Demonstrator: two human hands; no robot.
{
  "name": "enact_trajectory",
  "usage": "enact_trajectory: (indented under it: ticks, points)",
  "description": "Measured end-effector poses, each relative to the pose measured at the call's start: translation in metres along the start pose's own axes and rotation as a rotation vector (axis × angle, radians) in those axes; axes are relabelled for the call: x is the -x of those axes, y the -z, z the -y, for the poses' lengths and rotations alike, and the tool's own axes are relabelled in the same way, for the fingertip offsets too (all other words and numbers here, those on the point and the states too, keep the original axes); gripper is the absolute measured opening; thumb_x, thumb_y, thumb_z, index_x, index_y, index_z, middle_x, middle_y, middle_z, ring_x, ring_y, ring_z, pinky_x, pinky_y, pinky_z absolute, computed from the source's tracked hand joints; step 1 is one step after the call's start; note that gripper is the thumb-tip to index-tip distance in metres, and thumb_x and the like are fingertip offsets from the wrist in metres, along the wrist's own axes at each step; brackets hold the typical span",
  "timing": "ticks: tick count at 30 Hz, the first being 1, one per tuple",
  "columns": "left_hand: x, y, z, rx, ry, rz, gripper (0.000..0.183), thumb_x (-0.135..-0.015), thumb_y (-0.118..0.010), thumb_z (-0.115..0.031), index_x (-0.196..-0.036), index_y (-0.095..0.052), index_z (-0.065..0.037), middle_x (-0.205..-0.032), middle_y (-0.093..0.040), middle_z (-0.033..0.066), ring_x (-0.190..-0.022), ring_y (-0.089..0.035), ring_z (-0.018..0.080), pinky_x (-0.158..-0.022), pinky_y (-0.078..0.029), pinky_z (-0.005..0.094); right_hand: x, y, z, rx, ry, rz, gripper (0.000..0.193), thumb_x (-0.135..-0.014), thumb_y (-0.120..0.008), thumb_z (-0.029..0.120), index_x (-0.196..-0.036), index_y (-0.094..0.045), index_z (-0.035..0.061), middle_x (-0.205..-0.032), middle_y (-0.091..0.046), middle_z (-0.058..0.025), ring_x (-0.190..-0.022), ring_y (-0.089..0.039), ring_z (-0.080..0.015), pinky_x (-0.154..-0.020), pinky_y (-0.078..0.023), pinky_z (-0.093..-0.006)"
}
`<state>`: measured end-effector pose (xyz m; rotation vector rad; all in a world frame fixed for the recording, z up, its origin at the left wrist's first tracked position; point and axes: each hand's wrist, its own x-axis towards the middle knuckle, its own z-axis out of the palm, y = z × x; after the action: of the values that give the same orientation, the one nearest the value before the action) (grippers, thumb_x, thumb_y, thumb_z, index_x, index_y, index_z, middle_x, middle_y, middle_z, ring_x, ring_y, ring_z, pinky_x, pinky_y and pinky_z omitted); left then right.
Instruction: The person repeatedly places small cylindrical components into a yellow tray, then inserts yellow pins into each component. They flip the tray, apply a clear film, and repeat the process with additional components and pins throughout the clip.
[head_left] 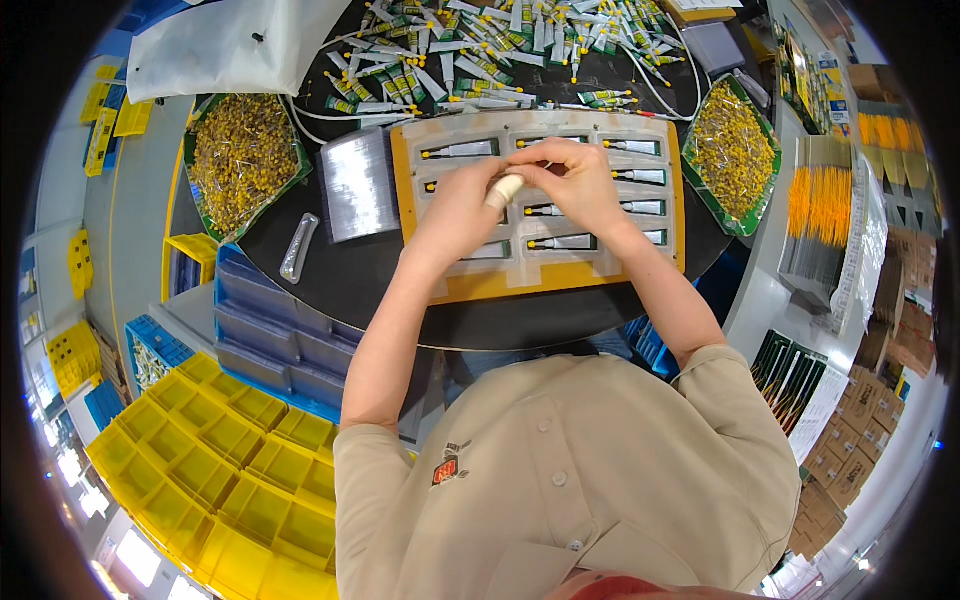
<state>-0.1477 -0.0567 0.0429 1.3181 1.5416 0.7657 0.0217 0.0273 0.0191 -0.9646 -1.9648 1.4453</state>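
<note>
Both hands meet over the middle of a clear blister tray on a yellow-orange board [550, 287]. My left hand [463, 212] has its fingers closed, with a cream finger cot on one of them. My right hand [580, 180] pinches close against the left fingertips. Whatever lies between the fingers is too small or hidden to make out. Several pockets of the tray hold small silver-and-green tubes [565, 243] with dark ends, lying flat. The hands cover the pockets in the centre. Beyond the tray spreads a loose heap of similar tubes [470, 65] with yellow caps.
Green-edged containers of small yellow pieces flank the tray, one left [245, 150], one right [735, 150]. A stack of clear plastic pieces [358, 185] and a narrow clear-grey object [298, 247] lie at left. Yellow bins [215, 440] stand lower left; orange-tipped packs [820, 205] at right.
</note>
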Motion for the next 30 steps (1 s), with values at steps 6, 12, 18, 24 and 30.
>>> enact_trajectory:
  ticks: [6,12,18,24,30]
  points:
    - [0.015,0.000,0.013,-0.049,0.006,0.054,0.017,-0.091,-0.061,-0.010,-0.102,-0.069,0.001,-0.084,-0.068,0.0205,-0.079,-0.065,0.0401,-0.071,-0.050,0.0440,0.003,0.008,-0.006,0.211,0.328,0.233,0.013,-0.084,-0.075,0.010,-0.096,-0.076,0.0044,-0.090,-0.069,-0.0061,-0.080,-0.064,-0.0211,-0.072,-0.053,-0.0321]
    - [0.025,-0.005,0.023,-0.231,-0.201,0.125,0.015,-0.090,-0.063,-0.010,-0.101,-0.067,0.000,-0.090,-0.066,0.0212,-0.084,-0.061,0.0426,-0.073,-0.049,0.0431,0.017,0.025,-0.017,0.399,0.582,0.327,0.017,-0.084,-0.074,0.021,-0.091,-0.071,0.0055,-0.078,-0.059,-0.0061,-0.078,-0.057,-0.0254,-0.067,-0.051,-0.0367]
    - [0.020,0.032,0.027,-0.235,-0.125,-0.107,0.013,-0.092,-0.059,-0.007,-0.102,-0.063,0.000,-0.092,-0.066,0.0206,-0.088,-0.062,0.0424,-0.077,-0.050,0.0433,-0.006,0.070,-0.047,0.594,0.519,-0.063,0.011,-0.082,-0.075,0.015,-0.087,-0.070,0.0065,-0.080,-0.061,-0.0066,-0.081,-0.058,-0.0256,-0.072,-0.050,-0.0379]
    - [0.002,0.007,0.037,-0.193,-0.224,-0.294,0.011,-0.098,-0.055,-0.010,-0.101,-0.060,-0.001,-0.081,-0.061,0.0116,-0.072,-0.058,0.0229,-0.069,-0.047,0.0325,-0.019,0.079,-0.067,0.786,0.649,-0.130,0.011,-0.078,-0.079,0.015,-0.085,-0.073,0.0100,-0.081,-0.063,-0.0026,-0.080,-0.059,-0.0208,-0.074,-0.047,-0.0351]
    - [-0.014,-0.017,0.016,-0.209,-0.297,-0.354,0.012,-0.090,-0.056,0.000,-0.102,-0.060,-0.001,-0.104,-0.063,0.0165,-0.093,-0.061,0.0378,-0.082,-0.049,0.0390,0.020,0.073,-0.063,0.680,0.618,-0.114,0.012,-0.077,-0.080,0.018,-0.082,-0.070,0.0113,-0.082,-0.062,-0.0010,-0.085,-0.059,-0.0217,-0.084,-0.043,-0.0368]
